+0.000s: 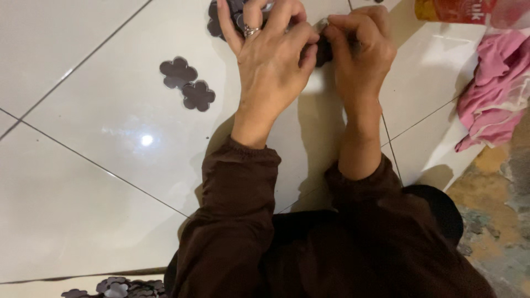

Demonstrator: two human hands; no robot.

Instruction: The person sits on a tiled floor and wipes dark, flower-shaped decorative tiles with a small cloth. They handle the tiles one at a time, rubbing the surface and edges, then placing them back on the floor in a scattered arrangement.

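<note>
My left hand (270, 55) and my right hand (359, 47) meet at the top of the view over white floor tiles (110, 182). Both pinch a small dark flower-shaped piece (323, 51) between thumbs and fingers; most of it is hidden by the fingers. A ring sits on a left-hand finger. Two dark flower-shaped cutouts (187, 84) lie side by side on the tile left of my left hand. More dark pieces (221, 19) lie under my left fingers at the top edge.
A pink cloth (494, 91) is bunched at the right. An orange and red package (455, 10) lies at the top right. A pile of several dark flower cutouts (118, 287) sits at the bottom edge. Worn rough flooring (502, 221) borders the tiles on the right.
</note>
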